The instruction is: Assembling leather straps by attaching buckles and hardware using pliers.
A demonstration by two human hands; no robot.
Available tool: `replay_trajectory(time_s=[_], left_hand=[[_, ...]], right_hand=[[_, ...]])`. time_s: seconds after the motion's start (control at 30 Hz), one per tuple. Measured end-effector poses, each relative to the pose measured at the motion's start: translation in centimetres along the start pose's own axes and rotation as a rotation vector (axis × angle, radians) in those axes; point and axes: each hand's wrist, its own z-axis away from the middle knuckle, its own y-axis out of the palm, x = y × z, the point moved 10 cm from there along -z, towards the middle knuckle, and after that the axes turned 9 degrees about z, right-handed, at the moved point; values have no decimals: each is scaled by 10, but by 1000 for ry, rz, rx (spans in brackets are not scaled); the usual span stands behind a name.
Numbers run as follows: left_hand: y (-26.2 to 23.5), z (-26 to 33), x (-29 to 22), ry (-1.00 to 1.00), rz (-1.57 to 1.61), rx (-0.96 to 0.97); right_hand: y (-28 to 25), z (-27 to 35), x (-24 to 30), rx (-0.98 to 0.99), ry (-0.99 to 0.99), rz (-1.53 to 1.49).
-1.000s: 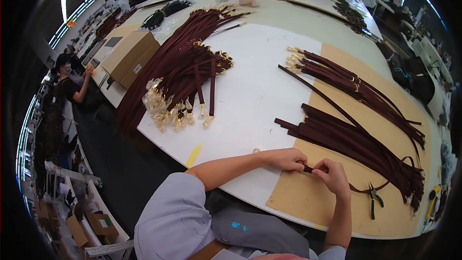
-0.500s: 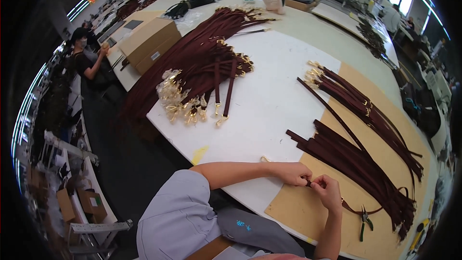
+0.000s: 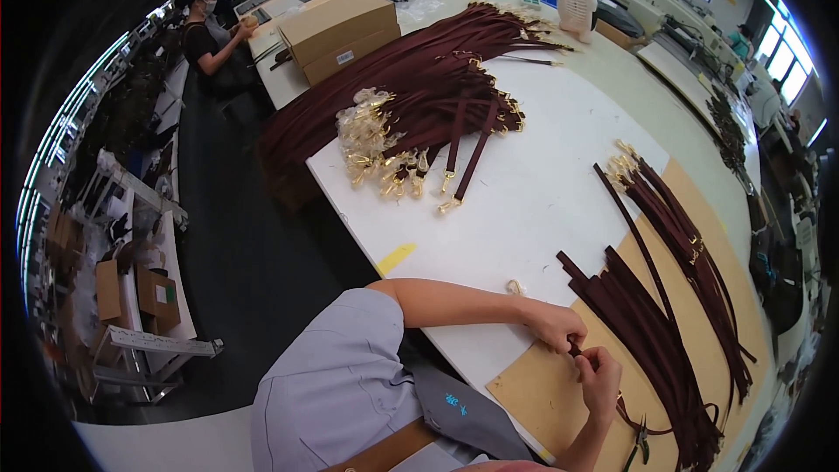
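Observation:
My left hand (image 3: 558,325) and my right hand (image 3: 600,373) meet over a brown cardboard sheet (image 3: 542,393) at the near edge of the white table (image 3: 524,201). Both pinch the end of one dark maroon leather strap (image 3: 574,350), which is mostly hidden by my fingers. Just beyond my hands lies a pile of the same maroon straps (image 3: 651,332). A second bundle with gold buckles (image 3: 677,223) lies farther right. A small gold fitting (image 3: 515,287) rests on the table beside my left forearm.
A large heap of maroon straps with wrapped gold buckles (image 3: 411,114) covers the far left of the table. Cardboard boxes (image 3: 341,26) stand behind it. Pliers (image 3: 641,450) lie near my right wrist. A yellow tape mark (image 3: 395,258) sits at the table edge. A seated person (image 3: 210,35) works far left.
My view has swung to the right and down, so the table appears shifted left. Both hands stay together on the strap end at the cardboard sheet.

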Motion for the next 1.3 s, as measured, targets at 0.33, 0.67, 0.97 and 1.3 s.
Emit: replay_trajectory(time_s=[0.33,0.67,0.97,1.3], left_hand=[[-7,1,-10,185,-84,-163],[2,3,-27,261,-225,-114],[0,2,-23,255,-159,-131],[-3,1,0,-40,238,-45]], right_hand=[[11,-9,-23,112,81,-276],[6,-9,-24,112,111,-362],[5,-9,-23,83,50,-311],[-9,1,5,-84,-77,-7]])
